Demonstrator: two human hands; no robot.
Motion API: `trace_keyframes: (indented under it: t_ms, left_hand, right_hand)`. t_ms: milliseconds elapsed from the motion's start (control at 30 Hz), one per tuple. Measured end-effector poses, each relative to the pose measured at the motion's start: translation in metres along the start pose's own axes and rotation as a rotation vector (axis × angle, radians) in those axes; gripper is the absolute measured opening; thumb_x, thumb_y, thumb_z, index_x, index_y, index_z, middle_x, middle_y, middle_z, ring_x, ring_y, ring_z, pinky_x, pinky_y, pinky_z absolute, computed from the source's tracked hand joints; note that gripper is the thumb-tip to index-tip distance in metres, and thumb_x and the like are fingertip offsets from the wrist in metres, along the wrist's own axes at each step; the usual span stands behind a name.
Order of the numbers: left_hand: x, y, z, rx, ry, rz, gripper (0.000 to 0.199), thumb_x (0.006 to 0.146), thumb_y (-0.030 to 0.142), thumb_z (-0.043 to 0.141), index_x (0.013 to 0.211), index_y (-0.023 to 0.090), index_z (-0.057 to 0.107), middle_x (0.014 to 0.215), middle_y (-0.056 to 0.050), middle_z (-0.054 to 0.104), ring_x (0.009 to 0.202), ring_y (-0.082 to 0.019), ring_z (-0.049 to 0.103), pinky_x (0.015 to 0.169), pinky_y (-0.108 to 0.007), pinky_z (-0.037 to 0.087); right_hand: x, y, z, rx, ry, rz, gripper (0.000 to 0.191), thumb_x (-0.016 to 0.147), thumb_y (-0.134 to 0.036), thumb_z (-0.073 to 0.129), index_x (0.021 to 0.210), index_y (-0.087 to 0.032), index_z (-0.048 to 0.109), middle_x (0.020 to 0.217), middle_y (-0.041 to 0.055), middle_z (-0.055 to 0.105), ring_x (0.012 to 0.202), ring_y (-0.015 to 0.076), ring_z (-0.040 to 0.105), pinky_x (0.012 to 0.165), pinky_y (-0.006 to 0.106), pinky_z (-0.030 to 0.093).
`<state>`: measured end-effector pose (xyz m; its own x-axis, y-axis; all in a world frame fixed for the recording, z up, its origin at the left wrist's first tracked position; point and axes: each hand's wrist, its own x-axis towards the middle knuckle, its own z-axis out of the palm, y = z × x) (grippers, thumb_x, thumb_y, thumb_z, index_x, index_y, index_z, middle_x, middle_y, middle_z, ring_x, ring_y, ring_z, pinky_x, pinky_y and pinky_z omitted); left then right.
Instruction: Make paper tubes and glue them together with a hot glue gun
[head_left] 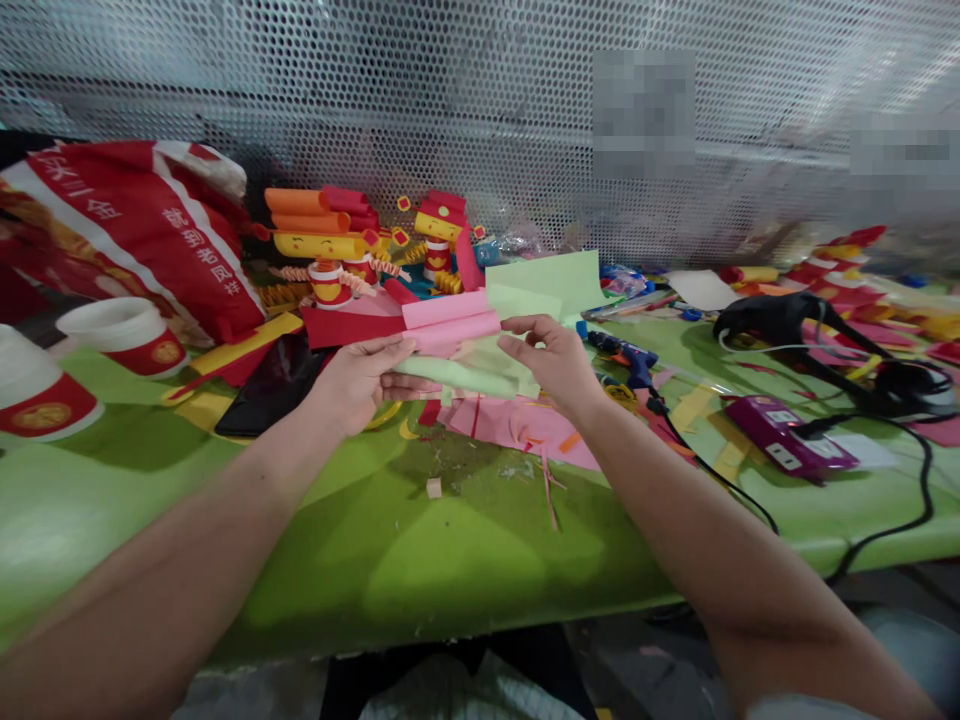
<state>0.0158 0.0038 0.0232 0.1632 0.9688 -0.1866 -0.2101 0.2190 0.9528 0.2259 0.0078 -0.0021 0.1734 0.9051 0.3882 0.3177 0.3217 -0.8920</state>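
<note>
My left hand (371, 375) is closed on the left end of a rolled sheet of pale green paper (469, 376), thumb on top and fingers underneath. My right hand (551, 360) pinches the paper's far right part between thumb and fingers. Pink paper (450, 318) with a rolled edge lies right behind, close to both hands; whether either touches it I cannot tell. A flat light green sheet (547, 280) stands tilted farther back. Below the hands, a pink sheet (495, 425) with paper scraps lies on the green table (375, 570).
Paper-cup figures (328, 280) stand at the back, near a red bag (150, 230). White-and-red paper cups (135, 335) and a black phone (274, 385) are on the left. To the right lie a blue glue gun (626, 355), a purple power strip (787, 435) and black cables (885, 530).
</note>
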Motion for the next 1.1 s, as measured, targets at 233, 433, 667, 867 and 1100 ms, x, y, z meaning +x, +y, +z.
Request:
trace_keyframes:
  t_ms: [233,433,667,867,1100]
  left_hand:
    - [0.001,-0.008,-0.001,0.143,-0.054,0.039,0.006,0.072,0.020,0.068,0.073,0.014,0.067,0.060,-0.004,0.070,0.049,-0.016,0.066,0.046,-0.021,0.052]
    - [0.003,-0.014,-0.002,0.276,-0.106,0.120,0.008,0.065,0.020,0.073,0.072,0.016,0.071,0.058,-0.003,0.070,0.050,-0.014,0.066,0.049,-0.019,0.053]
    - [0.001,-0.018,-0.002,0.407,-0.120,0.259,0.006,0.069,0.020,0.070,0.073,0.020,0.074,0.061,-0.001,0.071,0.053,-0.013,0.066,0.055,-0.021,0.054]
    - [-0.001,-0.017,0.000,0.330,-0.086,0.267,0.008,0.066,0.025,0.072,0.069,0.017,0.073,0.064,-0.002,0.071,0.058,-0.015,0.067,0.063,-0.024,0.056]
    - [-0.002,-0.012,0.000,0.158,-0.004,0.265,0.012,0.062,0.026,0.076,0.068,0.016,0.070,0.059,0.000,0.068,0.050,-0.015,0.066,0.056,-0.024,0.057]
  right_hand:
    - [0.001,0.003,0.004,0.175,-0.075,0.085,0.030,0.058,-0.046,0.071,0.061,-0.019,0.059,0.069,-0.0010,0.054,0.068,0.0116,0.048,0.067,0.028,0.039]
    - [0.003,0.004,0.000,0.301,-0.104,0.230,0.032,0.056,-0.048,0.072,0.058,-0.019,0.058,0.054,-0.0024,0.052,0.056,0.0093,0.046,0.052,0.023,0.035]
    - [0.003,0.005,0.000,0.331,-0.126,0.155,0.038,0.055,-0.054,0.072,0.060,-0.020,0.058,0.057,-0.0027,0.053,0.056,0.0086,0.046,0.053,0.023,0.037]
    - [0.000,0.003,0.003,0.353,-0.128,0.153,0.043,0.052,-0.060,0.072,0.062,-0.020,0.058,0.058,-0.0022,0.053,0.057,0.0097,0.049,0.052,0.023,0.039]
    - [0.020,-0.003,-0.030,0.065,0.129,0.073,0.034,0.066,-0.053,0.064,0.070,-0.020,0.059,0.066,0.0006,0.058,0.058,0.0113,0.053,0.052,0.024,0.040]
